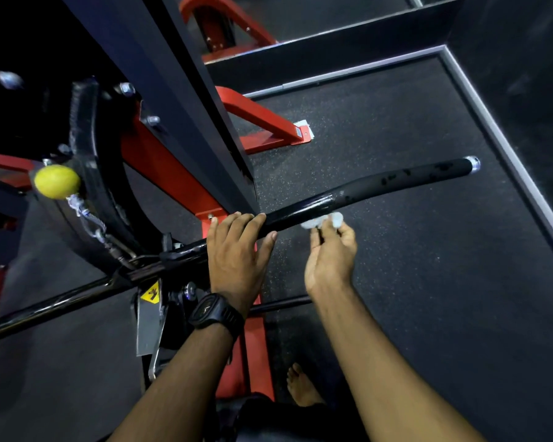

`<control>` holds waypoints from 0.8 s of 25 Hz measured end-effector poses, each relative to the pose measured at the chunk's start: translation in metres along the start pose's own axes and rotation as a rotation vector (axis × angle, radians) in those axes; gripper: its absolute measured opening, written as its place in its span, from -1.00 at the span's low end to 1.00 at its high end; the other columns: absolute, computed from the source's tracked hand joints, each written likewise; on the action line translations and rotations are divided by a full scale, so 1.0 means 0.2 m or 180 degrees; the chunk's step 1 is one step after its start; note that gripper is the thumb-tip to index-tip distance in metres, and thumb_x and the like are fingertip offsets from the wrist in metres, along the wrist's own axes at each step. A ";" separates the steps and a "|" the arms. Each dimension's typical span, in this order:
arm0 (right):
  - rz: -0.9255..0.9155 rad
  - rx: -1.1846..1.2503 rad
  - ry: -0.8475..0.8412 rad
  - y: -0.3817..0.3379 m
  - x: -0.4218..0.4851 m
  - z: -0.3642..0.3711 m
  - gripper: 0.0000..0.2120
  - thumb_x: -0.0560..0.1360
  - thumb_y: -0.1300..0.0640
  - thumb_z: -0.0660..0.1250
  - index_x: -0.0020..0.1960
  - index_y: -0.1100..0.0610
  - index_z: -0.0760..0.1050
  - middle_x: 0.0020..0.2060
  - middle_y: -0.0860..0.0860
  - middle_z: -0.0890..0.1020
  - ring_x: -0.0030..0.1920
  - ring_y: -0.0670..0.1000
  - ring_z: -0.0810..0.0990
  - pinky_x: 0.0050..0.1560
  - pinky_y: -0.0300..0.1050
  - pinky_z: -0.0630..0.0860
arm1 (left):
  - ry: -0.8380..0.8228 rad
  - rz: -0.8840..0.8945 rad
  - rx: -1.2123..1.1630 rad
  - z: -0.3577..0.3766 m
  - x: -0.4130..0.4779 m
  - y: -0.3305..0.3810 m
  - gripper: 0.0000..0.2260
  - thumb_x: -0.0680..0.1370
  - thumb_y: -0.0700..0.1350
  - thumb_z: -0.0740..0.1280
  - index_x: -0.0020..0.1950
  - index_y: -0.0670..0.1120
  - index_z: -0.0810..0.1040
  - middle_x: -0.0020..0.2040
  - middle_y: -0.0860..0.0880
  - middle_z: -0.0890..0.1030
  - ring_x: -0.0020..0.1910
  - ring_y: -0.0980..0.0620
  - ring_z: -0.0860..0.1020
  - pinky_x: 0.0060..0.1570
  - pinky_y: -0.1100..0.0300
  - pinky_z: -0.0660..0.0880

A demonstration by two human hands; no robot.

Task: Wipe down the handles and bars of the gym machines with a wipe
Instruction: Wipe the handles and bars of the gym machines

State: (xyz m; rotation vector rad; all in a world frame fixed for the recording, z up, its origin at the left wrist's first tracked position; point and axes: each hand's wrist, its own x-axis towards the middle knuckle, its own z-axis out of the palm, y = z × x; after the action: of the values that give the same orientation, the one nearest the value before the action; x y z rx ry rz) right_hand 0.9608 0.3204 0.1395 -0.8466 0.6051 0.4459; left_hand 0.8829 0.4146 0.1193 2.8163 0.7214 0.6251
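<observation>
Left hand: Your left hand [237, 247] is clamped on the bar [288, 216], fingers hooked over the top and thumb beneath. I judge you hold it there to keep the bar from swinging or turning while the other hand rubs.
Right hand: Your right hand [331, 253], just at 3 o'clock of the left, pinches the wipe [321, 221] between fingertips and thumb, palm turned up so the wipe meets the bar from below.
Wipe: White and bunched, touching the bar's underside where the glossy metal gives way to the foam grip [412, 177].
Foam grip: It runs off toward 2 o'clock to a chrome end cap [473, 162]. Dark patches mark it; whether damp or worn, I cannot tell.
Step in hand: Probably the underside pass near the middle, with the grip's outer stretch left to do.
Watch for: A fingertip pinch gives little contact; wrapping the wipe round the grip would likely cover more.
Nearby: A yellow knob [56, 181] sits at 9 o'clock on the machine.
</observation>
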 end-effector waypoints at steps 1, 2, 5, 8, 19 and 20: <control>0.0027 0.0061 -0.0023 -0.01 0.00 0.01 -0.90 0.62 0.33 0.18 0.11 0.22 0.39 -0.13 0.04 0.60 -0.15 -0.13 0.63 0.02 -0.26 0.58 | 0.0020 0.0015 -0.0013 0.00 0.01 0.01 -0.66 0.56 0.09 0.26 0.18 -0.09 0.62 0.08 -0.05 0.63 0.18 -0.13 0.54 0.37 -0.10 0.22; 0.0076 0.0070 -0.0054 -0.01 0.01 0.01 -0.90 0.62 0.33 0.17 0.12 0.23 0.38 -0.12 0.05 0.58 -0.15 -0.13 0.62 -0.02 -0.28 0.58 | 0.0046 0.0029 -0.0020 0.01 0.01 0.02 -0.66 0.57 0.09 0.26 0.18 -0.10 0.62 0.08 -0.05 0.63 0.18 -0.13 0.54 0.36 -0.09 0.22; 0.0056 0.0118 0.0007 0.01 0.01 0.01 -0.91 0.62 0.31 0.18 0.12 0.23 0.40 -0.14 0.04 0.58 -0.19 -0.14 0.61 -0.10 -0.31 0.56 | 0.0072 0.0010 -0.0104 0.02 0.01 0.03 -0.67 0.58 0.07 0.25 0.19 -0.10 0.62 0.09 -0.04 0.63 0.19 -0.12 0.52 0.36 -0.06 0.21; -0.0648 -0.1042 0.0008 0.04 0.03 -0.03 -0.93 0.61 0.20 0.25 -0.05 0.09 0.43 -0.16 0.03 0.60 -0.19 -0.15 0.58 -0.10 -0.27 0.49 | 0.0105 -0.0010 -0.0117 0.02 0.01 0.03 -0.68 0.58 0.07 0.26 0.17 -0.10 0.63 0.09 -0.04 0.64 0.19 -0.11 0.52 0.36 -0.04 0.20; -0.4010 -0.4161 -0.0827 -0.18 0.26 -0.15 -0.83 0.54 0.31 0.27 0.04 0.20 0.62 0.00 0.08 0.61 0.07 0.09 0.45 0.07 -0.23 0.42 | 0.0008 -0.0020 0.0011 0.04 0.01 0.05 -0.68 0.58 0.06 0.24 0.22 -0.08 0.60 0.12 -0.03 0.62 0.18 -0.09 0.51 0.33 -0.12 0.28; -0.4173 -0.4418 -0.1060 -0.20 0.27 -0.15 -0.82 0.53 0.31 0.26 0.05 0.20 0.61 0.01 0.08 0.60 0.08 0.10 0.46 0.08 -0.13 0.46 | -0.0033 0.0008 0.0057 0.05 0.02 0.06 -0.68 0.58 0.06 0.24 0.23 -0.07 0.59 0.13 -0.01 0.61 0.18 -0.08 0.51 0.32 -0.13 0.29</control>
State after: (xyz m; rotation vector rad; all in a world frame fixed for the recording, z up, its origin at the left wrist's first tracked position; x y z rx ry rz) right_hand 1.0157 0.2792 0.1111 -2.1640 -0.7734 -0.3164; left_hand 0.8964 0.4051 0.1151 2.8351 0.7256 0.6070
